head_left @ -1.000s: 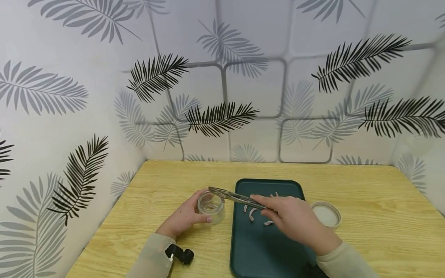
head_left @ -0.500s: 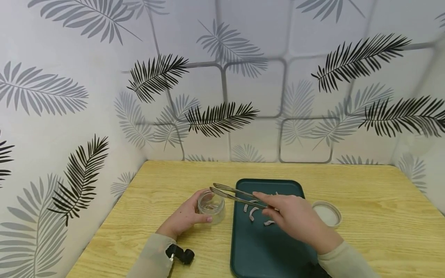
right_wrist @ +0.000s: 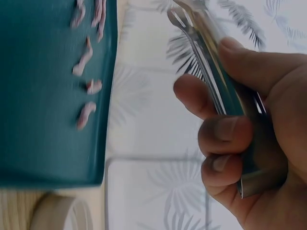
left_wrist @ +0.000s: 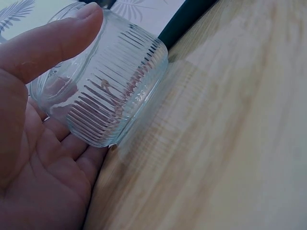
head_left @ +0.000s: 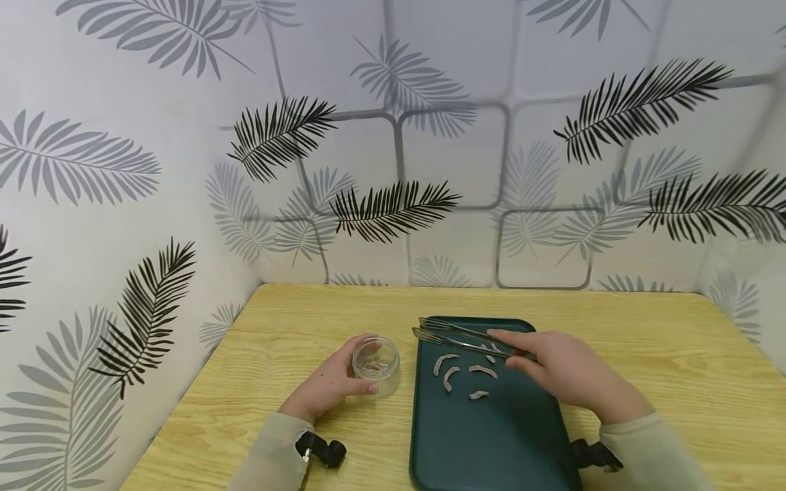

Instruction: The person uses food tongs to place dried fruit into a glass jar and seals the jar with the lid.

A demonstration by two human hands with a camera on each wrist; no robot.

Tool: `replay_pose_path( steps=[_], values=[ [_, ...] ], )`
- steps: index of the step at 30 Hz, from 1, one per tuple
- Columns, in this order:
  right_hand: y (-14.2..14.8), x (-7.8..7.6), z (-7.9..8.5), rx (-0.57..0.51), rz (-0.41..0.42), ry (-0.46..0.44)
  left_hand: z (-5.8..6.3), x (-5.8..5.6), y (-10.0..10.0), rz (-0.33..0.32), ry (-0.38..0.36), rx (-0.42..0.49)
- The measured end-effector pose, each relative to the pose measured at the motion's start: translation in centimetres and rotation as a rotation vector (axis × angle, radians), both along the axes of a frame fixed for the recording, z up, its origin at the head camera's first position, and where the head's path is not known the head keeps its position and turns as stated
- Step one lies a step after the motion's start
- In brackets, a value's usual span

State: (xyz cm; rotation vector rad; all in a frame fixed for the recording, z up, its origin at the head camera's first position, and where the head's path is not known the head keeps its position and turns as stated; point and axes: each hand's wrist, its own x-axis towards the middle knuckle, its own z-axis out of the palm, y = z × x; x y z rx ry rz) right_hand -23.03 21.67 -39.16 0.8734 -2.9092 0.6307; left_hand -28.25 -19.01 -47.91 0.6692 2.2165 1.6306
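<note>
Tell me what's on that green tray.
The tray holds several pale, curved pieces scattered toward its far end. In the head view, the tongs cover parts of the farthest ones, so their exact count is unclear. What lies beneath the pieces is hidden.

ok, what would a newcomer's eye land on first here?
Probably the black leaf prints on the wall behind the table. Then the green tray with pale pieces, the right hand holding tongs over its far end. Left of the tray, the left hand grips a glass jar.
</note>
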Motion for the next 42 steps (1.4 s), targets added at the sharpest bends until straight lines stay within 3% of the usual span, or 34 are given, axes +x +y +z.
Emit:
replay_pose_path(
  steps=[11, 17, 42],
  values=[
    [3.5, -1.2, -0.4, 0.064, -0.028, -0.169, -0.2, -0.1, 0.0, -0.019, -0.005, 0.02],
    [3.7, -1.4, -1.1, 0.088, -0.039, -0.202, -0.2, 0.0, 0.0, -0.01, -0.011, 0.013],
    [3.6, -1.3, -1.0, 0.097, -0.027, -0.133, 0.2, 0.1, 0.1, 0.001, 0.009, -0.009]
  ],
)
